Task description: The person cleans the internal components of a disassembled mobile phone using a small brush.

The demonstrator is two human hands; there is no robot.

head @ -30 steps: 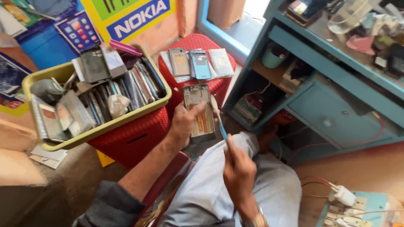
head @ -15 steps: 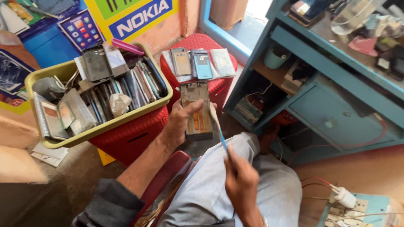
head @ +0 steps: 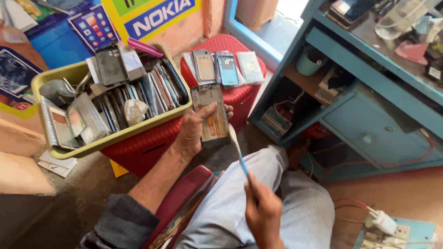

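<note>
My left hand [head: 196, 129] is closed around the lower part of an opened phone frame [head: 211, 110], held upright with its long axis running toward twelve o'clock, just this side of the red stool [head: 240, 94]. My right hand [head: 263, 212] is fisted on a blue-handled brush [head: 237, 150], whose pale tip points up toward eleven o'clock and sits just beside the frame's lower right corner. The frame lies at eleven o'clock from my right hand.

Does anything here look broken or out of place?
The phone in the left hand is opened, its insides bare. The right hand holds a brush beside it. The yellow tray is crammed with loose phone parts, tilted every way.
</note>
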